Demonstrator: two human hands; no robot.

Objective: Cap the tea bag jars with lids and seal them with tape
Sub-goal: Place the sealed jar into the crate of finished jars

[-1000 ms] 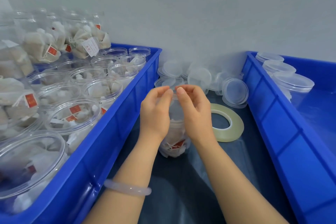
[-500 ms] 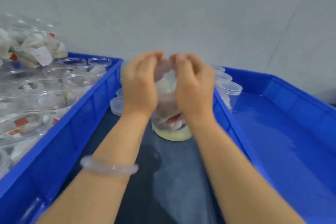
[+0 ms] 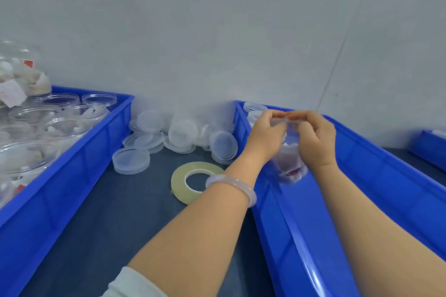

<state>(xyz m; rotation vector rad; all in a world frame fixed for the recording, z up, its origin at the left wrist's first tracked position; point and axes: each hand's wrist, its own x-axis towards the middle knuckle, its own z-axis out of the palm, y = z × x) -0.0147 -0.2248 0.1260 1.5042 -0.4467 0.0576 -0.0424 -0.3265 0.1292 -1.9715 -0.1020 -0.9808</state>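
A clear jar of tea bags is held between both hands over the inside of the right blue crate. My left hand grips its left side and my right hand grips its right side, fingertips meeting on the lid at the top. Two or three capped jars stand at that crate's far corner. A roll of clear tape lies flat on the dark table between the crates. Loose clear lids are piled behind the roll.
The left blue crate is packed with several open jars of tea bags, with more stacked at its far left. A white wall runs close behind. Another blue crate corner shows at the far right.
Both hands lifted the jar off the table and carried it right, over the rim into the right crate. The tape roll, hidden half a second ago, shows again on the table.
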